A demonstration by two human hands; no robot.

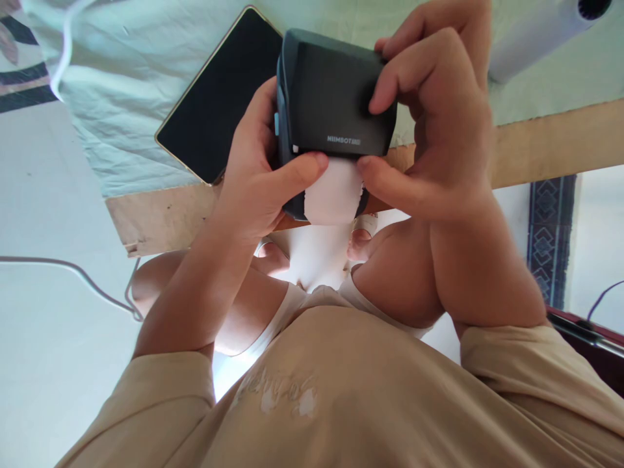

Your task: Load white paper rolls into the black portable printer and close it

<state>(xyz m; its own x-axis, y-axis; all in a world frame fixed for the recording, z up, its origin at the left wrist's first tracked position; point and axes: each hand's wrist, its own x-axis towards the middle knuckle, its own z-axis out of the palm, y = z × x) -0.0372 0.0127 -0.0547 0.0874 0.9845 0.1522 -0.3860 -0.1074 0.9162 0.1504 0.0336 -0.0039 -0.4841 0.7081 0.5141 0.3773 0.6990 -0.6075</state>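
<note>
A dark label printer (336,97) marked NIIMBOT is held up over the table's near edge. White label paper (334,192) sticks out below its dark lid. My left hand (266,162) is closed around the printer's left side, its thumb lying at the lid's lower edge by the paper. On the other side, my right hand (433,110) grips the printer, with a fingertip on the lid and the thumb beside the paper's right edge. The right hand's other fingers are partly hidden behind the printer.
A black tablet (214,104) with a thin gold rim lies on the pale green cloth (121,130). A white cylinder (536,39) is at the upper right. The table's bare wooden edge (550,143) runs along the front. White cables (63,263) hang at the left.
</note>
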